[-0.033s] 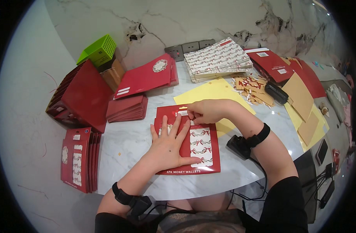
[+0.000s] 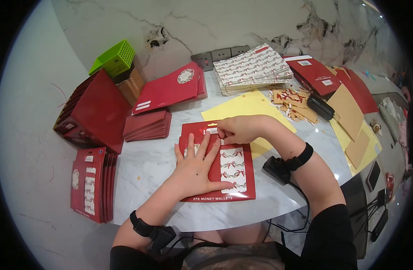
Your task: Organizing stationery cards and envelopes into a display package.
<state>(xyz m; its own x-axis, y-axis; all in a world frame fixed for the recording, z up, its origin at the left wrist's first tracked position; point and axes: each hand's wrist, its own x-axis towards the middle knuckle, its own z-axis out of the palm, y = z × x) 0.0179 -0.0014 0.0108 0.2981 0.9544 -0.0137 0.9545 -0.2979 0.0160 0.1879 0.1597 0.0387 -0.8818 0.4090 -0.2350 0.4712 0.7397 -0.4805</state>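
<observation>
A flat red packet (image 2: 248, 194), with a white panel of green garlands and red bows, lies in front of me on the marble table. My left hand (image 2: 194, 173) is spread flat across its left and middle part, fingers apart, covering much of the front. At the packet's top edge, beside a small white label (image 2: 211, 131), my right hand (image 2: 239, 129) is curled with thumb and fingers pressed together. What these fingertips hold, if anything, is hidden. Under the packet's upper right side runs a yellow sheet (image 2: 242, 105).
At the left stand a red upright box (image 2: 100, 105) and a row of red packets (image 2: 82, 184). Behind lie red envelopes (image 2: 163, 92), smaller red cards (image 2: 148, 126) and patterned sheets (image 2: 253, 67). A green basket (image 2: 116, 58), paper scraps (image 2: 296, 105) and a black case (image 2: 320, 108) sit further back.
</observation>
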